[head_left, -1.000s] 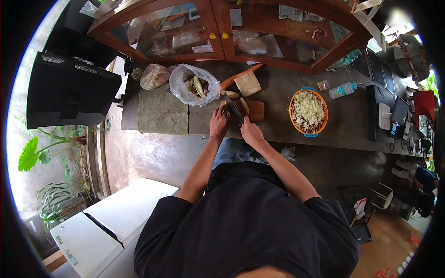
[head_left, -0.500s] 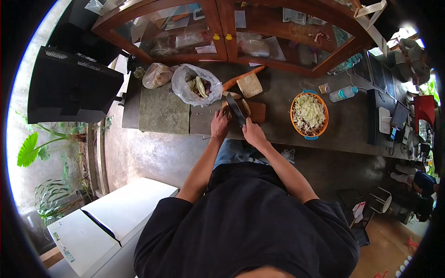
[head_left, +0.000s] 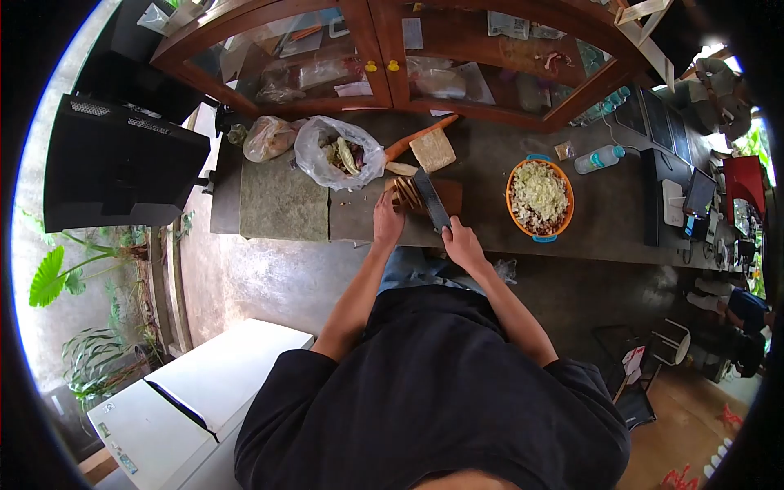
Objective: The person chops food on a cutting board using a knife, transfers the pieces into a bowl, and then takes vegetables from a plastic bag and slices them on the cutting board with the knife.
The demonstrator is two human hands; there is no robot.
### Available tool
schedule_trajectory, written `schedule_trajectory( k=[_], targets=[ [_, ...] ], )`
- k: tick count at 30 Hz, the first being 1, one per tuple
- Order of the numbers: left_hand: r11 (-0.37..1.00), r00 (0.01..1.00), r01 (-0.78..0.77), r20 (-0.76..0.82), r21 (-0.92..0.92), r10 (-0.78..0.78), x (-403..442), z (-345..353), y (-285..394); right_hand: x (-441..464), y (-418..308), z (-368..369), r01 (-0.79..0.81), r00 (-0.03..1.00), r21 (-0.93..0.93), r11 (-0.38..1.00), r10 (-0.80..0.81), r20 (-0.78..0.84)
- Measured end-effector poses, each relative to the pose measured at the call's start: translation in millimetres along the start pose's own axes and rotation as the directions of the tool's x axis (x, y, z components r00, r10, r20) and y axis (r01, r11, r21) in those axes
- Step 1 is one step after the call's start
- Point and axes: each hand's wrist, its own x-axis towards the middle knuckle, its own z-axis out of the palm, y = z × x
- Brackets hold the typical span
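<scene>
A wide dark-bladed knife (head_left: 433, 200) is held by its handle in my right hand (head_left: 463, 244), its blade slanting over the wooden cutting board (head_left: 451, 198). My left hand (head_left: 388, 219) is at the board's left end, its fingers against several thin brown-edged slices (head_left: 407, 194). A pale, long piece (head_left: 400, 169) lies just beyond the slices. Behind the board are a carrot (head_left: 400, 148) and a square tan block (head_left: 433, 150). An open plastic bag (head_left: 306, 155) with vegetable scraps stands to the left.
An orange bowl (head_left: 571, 214) of chopped pale pieces stands at the right, near a water bottle (head_left: 600, 159) and a small packet (head_left: 565, 150). A grey-green mat (head_left: 284, 200) covers the counter's left part. A glass-doored cabinet (head_left: 384, 49) borders the back. Other people are at far right.
The knife and my right hand have moved a little to the right. Slices that the blade partly covered now show fanned beside my left hand.
</scene>
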Motion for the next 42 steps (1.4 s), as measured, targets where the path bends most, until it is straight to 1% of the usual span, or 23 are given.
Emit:
schedule_trajectory(
  k=[1, 5, 7, 8, 10, 14, 16, 17, 19, 20, 22, 23, 25, 26, 28, 32, 35, 37, 38, 40, 42],
  targets=[
    [0.998, 1.0, 0.025, 0.002, -0.056, -0.025, 1.2, -1.4, 5.2, -2.3, -0.3, -1.0, 0.001, 1.0, -0.024, 1.0, -0.001, 0.015],
    [0.998, 0.998, 0.027, -0.054, -0.05, -0.03, 1.7, -2.9, 24.8, -8.6, 6.0, 2.4, -0.004, 1.0, -0.046, 0.999, 0.005, 0.021],
    [0.999, 0.989, -0.018, -0.146, 0.046, 0.025, 2.8, 6.5, 14.1, -10.5, 5.1, -0.5, -0.043, 0.997, -0.004, 0.999, 0.044, 0.07],
    [0.999, 0.989, -0.019, -0.146, 0.046, 0.026, 4.0, 11.7, 8.0, -11.1, 4.5, -0.6, -0.043, 0.997, -0.004, 0.999, 0.043, 0.07],
    [0.996, 0.985, 0.08, -0.15, -0.05, -0.086, 7.2, 17.6, 3.3, -11.7, 5.4, 2.0, -0.065, 0.994, -0.001, 0.998, 0.065, 0.088],
    [0.999, 0.981, 0.053, -0.186, 0.003, -0.052, 9.4, 17.9, 10.6, -12.1, 8.5, 12.4, -0.026, 0.999, 0.061, 0.998, 0.024, 0.037],
    [0.995, 0.977, 0.084, -0.19, -0.06, -0.094, 10.9, 15.7, 11.5, -10.3, 6.9, 16.7, -0.009, 0.997, 0.11, 0.994, 0.001, 0.076],
    [0.995, 0.977, 0.085, -0.189, -0.057, -0.094, 10.0, 13.0, 11.2, -9.8, 5.5, 19.1, -0.01, 0.997, 0.113, 0.994, 0.001, 0.077],
    [0.992, 0.982, 0.121, -0.14, -0.022, -0.123, 11.3, 4.7, 22.8, -7.8, -4.7, 13.7, -0.048, 0.99, 0.132, 0.99, 0.03, 0.135],
    [0.993, 0.982, 0.119, -0.144, -0.026, -0.122, 11.8, 0.4, 29.5, -7.0, -10.1, 9.5, -0.044, 0.991, 0.128, 0.991, 0.027, 0.133],
    [0.993, 0.978, 0.117, -0.174, 0.005, -0.114, 12.3, -4.2, 27.6, -5.3, -30.1, -4.2, -0.185, 0.953, 0.215, 0.959, 0.121, 0.279],
    [0.993, 0.978, 0.117, -0.176, 0.004, -0.114, 14.7, -7.6, 25.3, -2.8, -30.1, -1.2, -0.182, 0.953, 0.214, 0.96, 0.119, 0.279],
    [0.99, 0.985, 0.104, -0.151, 0.096, -0.089, 17.7, -12.2, 14.0, 1.0, -33.8, 3.8, -0.144, 0.957, 0.258, 0.955, 0.068, 0.282],
    [0.989, 0.984, 0.109, -0.153, 0.099, -0.093, 17.5, -14.7, 7.6, 2.9, -35.3, 6.4, -0.143, 0.956, 0.26, 0.955, 0.065, 0.286],
    [0.974, 0.98, 0.178, -0.111, 0.138, -0.163, 18.3, -29.3, 11.1, 6.1, -55.3, -1.9, -0.219, 0.915, 0.244, 0.945, 0.112, 0.388],
    [0.969, 0.981, 0.175, -0.116, 0.173, -0.157, 21.9, -47.6, -4.9, 14.6, -72.2, 2.0, -0.204, 0.91, 0.239, 0.949, 0.094, 0.404],
    [0.969, 0.984, 0.167, -0.097, 0.182, -0.151, 24.6, -56.2, -15.0, 19.7, -67.9, 13.9, -0.196, 0.9, 0.217, 0.956, 0.088, 0.426],
    [0.956, 0.984, 0.178, -0.045, 0.234, -0.173, 25.5, -60.7, -13.1, 22.7, -62.1, 20.7, -0.084, 0.939, 0.134, 0.987, 0.034, 0.343],
    [0.958, 0.985, 0.171, -0.041, 0.23, -0.166, 26.1, -62.2, -11.8, 23.6, -56.8, 21.3, -0.086, 0.941, 0.131, 0.988, 0.038, 0.335],
    [0.96, 0.981, 0.186, 0.021, 0.209, -0.195, 27.1, -63.4, -12.1, 21.8, -66.3, 3.1, -0.174, 0.899, 0.117, 0.978, 0.109, 0.424],
    [0.961, 0.983, 0.166, 0.042, 0.223, -0.179, 25.4, -64.5, -10.2, 19.9, -66.7, -5.6, -0.204, 0.894, 0.128, 0.971, 0.131, 0.428]
  ],
)
